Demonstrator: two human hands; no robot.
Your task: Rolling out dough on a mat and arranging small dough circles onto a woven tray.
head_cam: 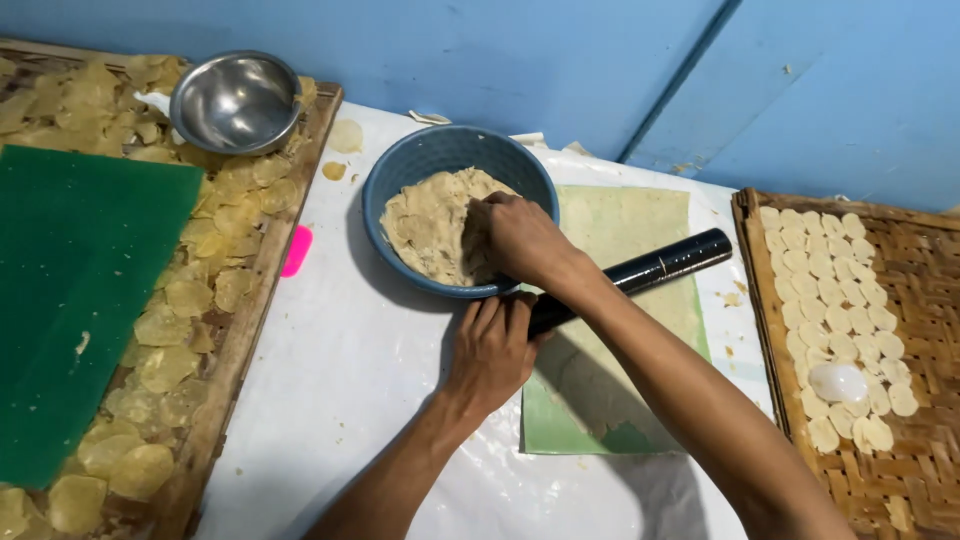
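Note:
My right hand reaches into a blue bowl and closes its fingers on the beige dough inside. Just in front of the bowl, my left hand grips the near end of a black rolling pin. The pin lies at a slant across a pale green sheet spread on white plastic. My right forearm crosses over the pin and hides its middle.
A woven tray on the right carries rows of small pale dough discs and a white round object. A left tray holds yellow chips, a green board and a steel bowl. A pink object lies beside it.

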